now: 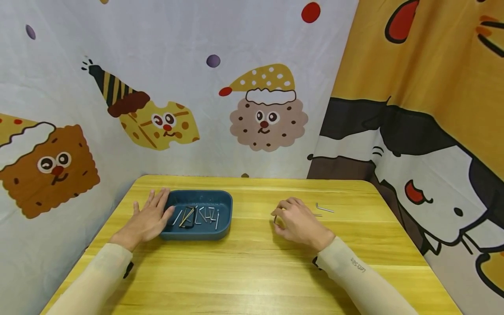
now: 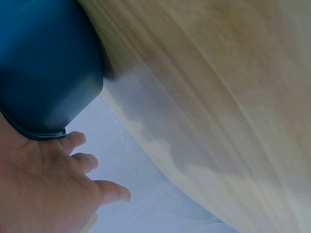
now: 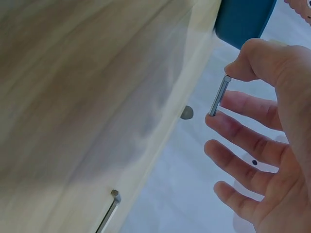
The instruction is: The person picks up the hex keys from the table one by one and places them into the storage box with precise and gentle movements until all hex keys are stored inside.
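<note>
My left hand point(image 1: 147, 218) lies with its fingers stretched out against the left side of a dark blue tray point(image 1: 197, 236). The left wrist view shows the palm touching the tray's rim point(image 2: 41, 136). Inside the tray lie several silver hex keys point(image 1: 216, 219) and a black item point(image 1: 189, 222) crossed by a gold-coloured stick. To the right, over the table, my right hand point(image 1: 297, 221) pinches a small hex key point(image 3: 219, 97) between the thumb and fingers; only a short metal length shows. Beyond that hand another hex key point(image 1: 325, 208) rests on the table, with a partly hidden one beside it.
The yellow wooden table point(image 1: 244, 275) has a rounded back edge. A white cloth point(image 1: 177, 35) with cartoon figures hangs behind it, and an orange printed curtain point(image 1: 441, 78) hangs at the right.
</note>
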The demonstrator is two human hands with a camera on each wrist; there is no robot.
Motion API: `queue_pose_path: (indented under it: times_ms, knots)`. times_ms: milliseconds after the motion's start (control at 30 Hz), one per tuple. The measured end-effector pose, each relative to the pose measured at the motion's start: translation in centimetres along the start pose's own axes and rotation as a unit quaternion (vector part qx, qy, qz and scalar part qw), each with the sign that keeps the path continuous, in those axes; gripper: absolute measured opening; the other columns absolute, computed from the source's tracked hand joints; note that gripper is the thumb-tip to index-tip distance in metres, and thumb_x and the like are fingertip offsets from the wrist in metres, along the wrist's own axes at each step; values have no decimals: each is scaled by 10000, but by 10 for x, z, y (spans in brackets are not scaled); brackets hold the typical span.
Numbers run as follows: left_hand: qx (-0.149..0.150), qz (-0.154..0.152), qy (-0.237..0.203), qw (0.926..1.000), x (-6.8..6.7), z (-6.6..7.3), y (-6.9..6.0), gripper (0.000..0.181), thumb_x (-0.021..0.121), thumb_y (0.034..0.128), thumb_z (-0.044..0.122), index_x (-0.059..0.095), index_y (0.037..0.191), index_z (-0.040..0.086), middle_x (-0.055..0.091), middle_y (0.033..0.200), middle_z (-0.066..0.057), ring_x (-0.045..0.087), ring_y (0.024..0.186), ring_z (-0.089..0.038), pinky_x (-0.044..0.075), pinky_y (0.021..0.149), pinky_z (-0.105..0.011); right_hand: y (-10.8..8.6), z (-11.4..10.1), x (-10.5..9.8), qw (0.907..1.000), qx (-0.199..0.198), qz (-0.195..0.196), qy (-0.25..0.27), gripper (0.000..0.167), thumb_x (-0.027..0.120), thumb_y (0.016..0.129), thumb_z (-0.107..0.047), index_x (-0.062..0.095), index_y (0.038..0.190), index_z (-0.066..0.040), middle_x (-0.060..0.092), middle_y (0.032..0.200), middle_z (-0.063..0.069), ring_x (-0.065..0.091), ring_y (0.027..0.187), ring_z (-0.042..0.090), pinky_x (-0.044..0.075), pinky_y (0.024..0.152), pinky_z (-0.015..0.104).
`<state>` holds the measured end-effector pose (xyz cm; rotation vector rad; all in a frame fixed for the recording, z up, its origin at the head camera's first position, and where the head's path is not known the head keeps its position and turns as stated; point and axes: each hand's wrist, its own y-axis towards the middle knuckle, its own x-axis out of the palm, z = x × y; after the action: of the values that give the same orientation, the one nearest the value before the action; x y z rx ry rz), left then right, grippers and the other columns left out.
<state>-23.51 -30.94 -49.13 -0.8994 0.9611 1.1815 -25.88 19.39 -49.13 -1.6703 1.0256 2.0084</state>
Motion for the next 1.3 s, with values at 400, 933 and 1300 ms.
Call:
queue_pose_path:
  times_ms: [400,933,1300]
  knots:
    - [-30,-11,15,10000,2,0,1,875,285,1257,629,67,1883,60,61,1962,-268,-23,1813,-573,-78,1299,-969,12,-11,-6,9996,-202,187,-73,263,879,1010,-299,889,1231,-156,836,1204,53,768,1172,322,640,1125,593]
    - [-18,10,24,10000,3,0,1,853,314,1264,591,70,1883,58,74,1959,-273,-2,1811,-581,-55,1304,-970,38,-36,-9,9983,-490,317,-29,309,872,1030,-341,889,1286,-169,832,1236,25,761,1227,289,609,1194,548]
    - [-6,11,6,10000,2,0,1,825,350,1272,536,74,1881,52,63,1961,-270,-15,1811,-579,-64,1299,-972,54,-47,-8,9968,-708,374,-18,313,859,1044,-351,877,1317,-199,835,1262,9,772,1263,282,621,1188,524]
